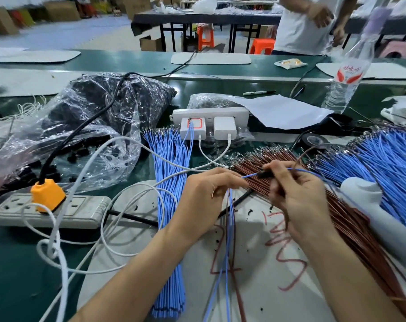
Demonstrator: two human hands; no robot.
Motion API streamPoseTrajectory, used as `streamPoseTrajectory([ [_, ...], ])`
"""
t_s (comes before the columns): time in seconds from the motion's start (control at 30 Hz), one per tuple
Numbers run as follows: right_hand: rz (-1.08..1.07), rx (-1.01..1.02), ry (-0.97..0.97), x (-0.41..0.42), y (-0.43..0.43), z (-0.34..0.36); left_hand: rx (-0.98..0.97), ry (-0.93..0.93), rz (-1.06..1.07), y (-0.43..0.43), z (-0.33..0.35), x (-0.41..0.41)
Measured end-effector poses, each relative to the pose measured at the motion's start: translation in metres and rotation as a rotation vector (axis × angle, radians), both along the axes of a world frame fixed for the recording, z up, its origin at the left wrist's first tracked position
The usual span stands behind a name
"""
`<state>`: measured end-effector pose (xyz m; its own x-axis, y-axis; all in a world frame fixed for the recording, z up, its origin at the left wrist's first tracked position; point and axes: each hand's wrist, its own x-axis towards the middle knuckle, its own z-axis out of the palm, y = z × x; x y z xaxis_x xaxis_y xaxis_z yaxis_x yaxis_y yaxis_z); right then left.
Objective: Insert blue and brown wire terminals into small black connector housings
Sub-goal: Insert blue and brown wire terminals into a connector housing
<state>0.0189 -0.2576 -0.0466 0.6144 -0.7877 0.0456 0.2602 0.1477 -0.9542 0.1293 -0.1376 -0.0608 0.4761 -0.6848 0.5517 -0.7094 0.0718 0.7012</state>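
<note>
My right hand pinches a small black connector housing above the brown wire bundle. A blue wire meets the housing's left end, and my left hand pinches that wire. Several finished blue and brown wires hang down from my left hand. A blue wire and a brown wire arc out of my right hand to the right. A bundle of blue wires lies left of my hands, and another blue bundle lies at far right.
A clear bag of black housings sits at back left. A power strip with an orange plug, white chargers, white cables, black tape, a water bottle and a white tool crowd the bench. A person stands behind.
</note>
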Motion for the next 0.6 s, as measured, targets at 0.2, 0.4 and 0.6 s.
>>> streamPoseTrajectory([
  [0.2,-0.003,0.131,-0.153,-0.006,-0.017,0.008,-0.013,0.028,0.010,-0.001,0.001,0.000],
  [0.4,-0.060,0.165,-0.123,-0.008,-0.018,0.011,0.026,-0.036,0.037,-0.001,-0.001,0.001],
  [0.6,-0.457,0.293,-0.311,-0.031,-0.041,0.027,0.184,-0.195,0.078,0.003,-0.001,0.002],
])
